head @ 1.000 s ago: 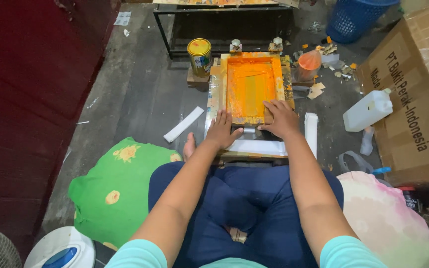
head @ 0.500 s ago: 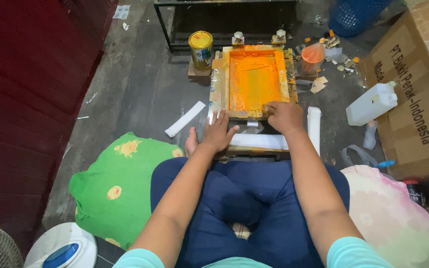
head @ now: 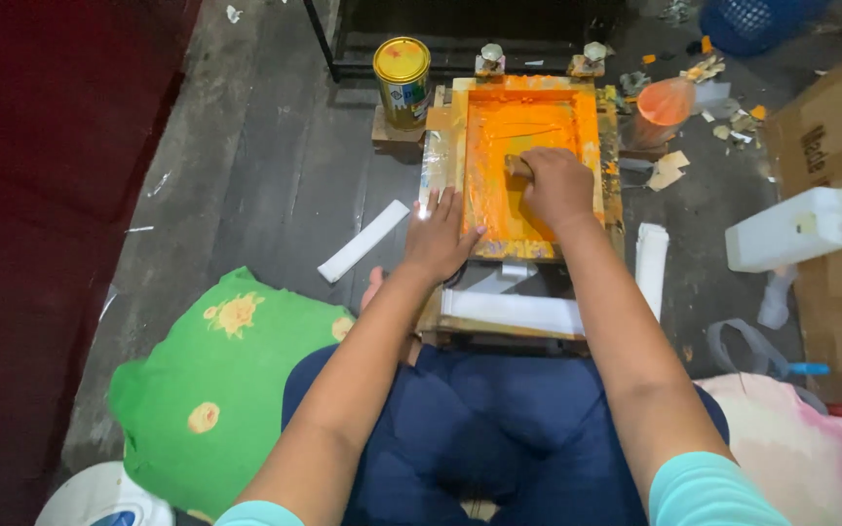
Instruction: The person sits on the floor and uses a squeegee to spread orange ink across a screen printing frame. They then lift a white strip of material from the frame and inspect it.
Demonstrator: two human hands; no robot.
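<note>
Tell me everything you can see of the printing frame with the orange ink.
The printing frame is a rectangular wooden frame, stained yellow and orange, around a mesh coated in bright orange ink. It lies flat on a low stand before the seated person. The left hand presses its near left corner; the right hand holds a tool on the mesh.

Left hand (head: pixel 438 237) lies flat, fingers spread; right hand (head: pixel 557 185) is fisted.
</note>
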